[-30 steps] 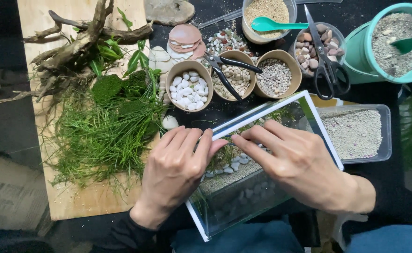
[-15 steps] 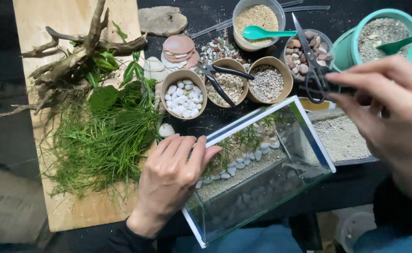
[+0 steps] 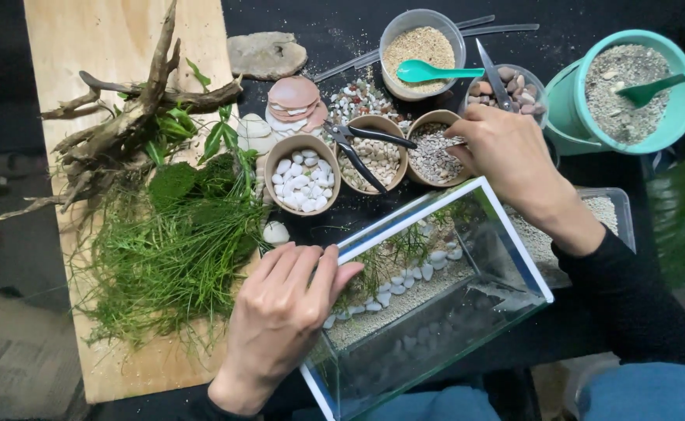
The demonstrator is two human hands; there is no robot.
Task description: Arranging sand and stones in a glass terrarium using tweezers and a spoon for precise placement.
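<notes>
1. A glass tank (image 3: 436,312) is seen tilted at the near edge of the black table (image 3: 592,15), in the lower middle of the view. It is edged in white, and white pebbles, sand and thin green plants are seen inside it.
2. The left hand (image 3: 280,320) is laid on the left corner of the tank. Its fingers (image 3: 311,269) are kept close together and are curled over the rim; nothing else is held in it.
3. The right hand (image 3: 506,152) is stretched beyond the far side of the tank, above the bowls. It is closed on the handles of the scissors (image 3: 492,74), whose blades are pointed away over a bowl of brown stones (image 3: 518,86).
4. Just behind the tank three brown bowls are placed in a row: one with white pebbles (image 3: 300,175), one with mixed pebbles (image 3: 377,156) and one with grey gravel (image 3: 432,148). Black pliers (image 3: 358,144) are laid across the middle bowl.
5. Further back a clear cup of sand (image 3: 420,43) is found, with a teal spoon (image 3: 428,72) resting on it. At the right a teal pot (image 3: 631,90) filled with grey soil is seen, and a green scoop (image 3: 650,90) is stuck in it.
6. A clear tray of sand (image 3: 607,206) is partly hidden under the right wrist.
7. At the left a wooden board (image 3: 124,47) is placed. Driftwood (image 3: 132,117), moss (image 3: 175,183) and long grass (image 3: 163,265) are laid on it.
8. Flat pink stones (image 3: 292,97) are stacked beside the board, and a flat grey stone (image 3: 264,54) is lying behind them.
</notes>
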